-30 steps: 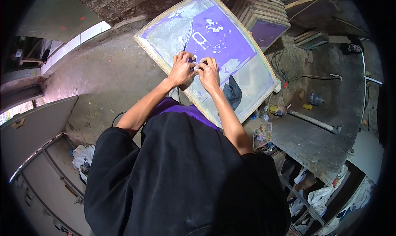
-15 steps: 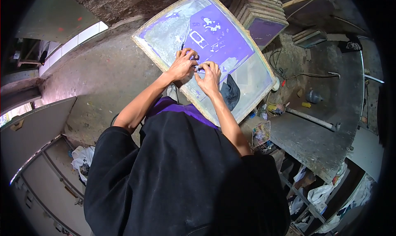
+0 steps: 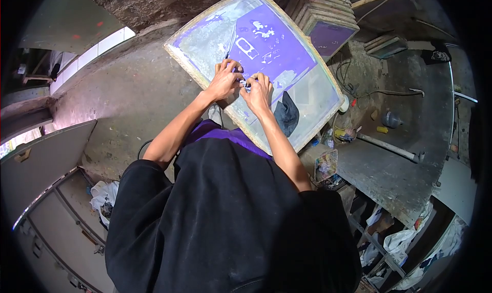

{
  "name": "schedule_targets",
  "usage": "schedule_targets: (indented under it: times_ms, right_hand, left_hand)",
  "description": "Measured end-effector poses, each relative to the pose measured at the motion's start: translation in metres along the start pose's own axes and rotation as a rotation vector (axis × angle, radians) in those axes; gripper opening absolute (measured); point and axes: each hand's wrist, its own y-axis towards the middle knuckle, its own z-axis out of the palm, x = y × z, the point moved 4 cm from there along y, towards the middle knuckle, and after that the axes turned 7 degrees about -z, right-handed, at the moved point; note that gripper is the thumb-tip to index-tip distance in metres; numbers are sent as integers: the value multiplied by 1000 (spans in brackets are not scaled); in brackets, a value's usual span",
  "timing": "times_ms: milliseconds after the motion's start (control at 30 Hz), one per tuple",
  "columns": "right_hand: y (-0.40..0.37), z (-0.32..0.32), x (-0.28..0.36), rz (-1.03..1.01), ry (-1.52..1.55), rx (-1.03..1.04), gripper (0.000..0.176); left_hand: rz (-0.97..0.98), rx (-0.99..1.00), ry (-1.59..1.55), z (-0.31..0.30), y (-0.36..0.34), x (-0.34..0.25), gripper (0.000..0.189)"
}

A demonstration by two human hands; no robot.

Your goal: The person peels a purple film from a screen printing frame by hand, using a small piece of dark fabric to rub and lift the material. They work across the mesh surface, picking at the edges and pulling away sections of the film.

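Hands meet mid-screen: left hand [image 3: 224, 82] and right hand [image 3: 260, 92] each pinch their grip tight on a tiny scrap [image 3: 245, 83] against the purple printing screen [image 3: 205, 42]. Picking work, seemingly, and it calls for steady fingertips.

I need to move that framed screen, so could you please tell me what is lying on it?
On the screen: a dark cloth, the left hand and the right hand; anything between the hands is covered.

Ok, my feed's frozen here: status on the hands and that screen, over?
Left hand and right hand fingertips together on purple screen; pinched bit too small to tell. Dark cloth lies on it beside right wrist.
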Motion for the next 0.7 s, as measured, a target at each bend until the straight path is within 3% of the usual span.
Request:
schedule_targets:
  times_ms: [200, 300, 433, 700]
  right_hand:
    - [13, -3, 4, -61, -149, 157, 27]
    - [16, -1, 4, -275, -195, 194, 27]
    - [14, -13, -6, -314, -24, 249, 22]
    - [14, -13, 3, -454, -109, 277, 16]
  left_hand:
    - [-4, 9, 24, 3, -1, 3, 28]
    - [-6, 11, 23, 2, -2, 3, 29]
    - [3, 1, -21, 0, -2, 4, 30]
    - [-1, 18, 11, -1, -3, 4, 31]
